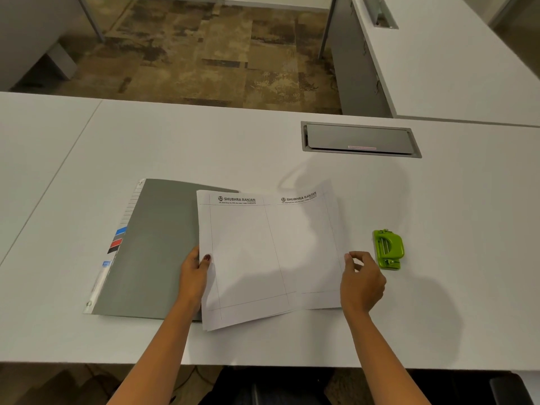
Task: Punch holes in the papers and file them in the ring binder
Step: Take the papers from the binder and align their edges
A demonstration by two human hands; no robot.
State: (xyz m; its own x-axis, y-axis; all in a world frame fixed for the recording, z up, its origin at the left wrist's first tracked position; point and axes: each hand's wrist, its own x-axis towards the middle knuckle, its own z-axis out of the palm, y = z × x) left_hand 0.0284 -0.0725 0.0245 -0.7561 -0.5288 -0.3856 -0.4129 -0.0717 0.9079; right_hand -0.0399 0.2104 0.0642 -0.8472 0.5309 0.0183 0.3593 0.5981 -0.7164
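Note:
A closed grey ring binder (pixel 155 247) lies flat on the white desk, its spine with coloured tabs at the left. White letterhead papers (pixel 257 258) lie fanned beside it, the top sheet overlapping the binder's right edge and a second sheet showing to the right. My left hand (pixel 194 276) grips the left edge of the papers, thumb on top. My right hand (pixel 361 280) pinches the right edge of the right sheet. A small green hole punch (pixel 388 249) sits on the desk just right of my right hand, not touched.
The white desk (pixel 87 159) has a grey cable hatch (pixel 361 139) set in it behind the papers. A second white desk (pixel 455 59) stands at the far right. Carpeted floor lies beyond the desk's far edge.

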